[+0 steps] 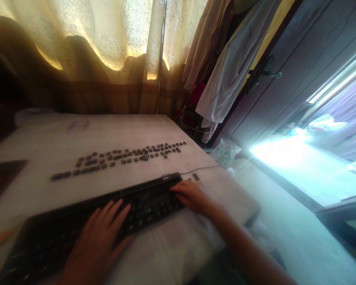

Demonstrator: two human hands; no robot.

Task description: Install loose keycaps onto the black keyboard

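Observation:
A long black keyboard (86,217) lies at a slant across the near part of the pale tabletop. My left hand (102,233) rests over its middle, palm down, with the fingers stretched and spread. At the keyboard's right end, my right hand (192,194) has its fingers bent together over the keys; whatever is under the fingertips is too small to make out. Behind the keyboard, loose black keycaps (115,157) lie in uneven rows. A small dark piece (195,177) lies just beyond my right hand.
The keyboard's thin cable (200,169) runs off the table's right edge. A dark flat object (2,174) sits at the left. A clear plastic bag (225,150) is beside the table, near hanging clothes (225,83) and a door (284,67). Yellow curtains (106,39) hang behind.

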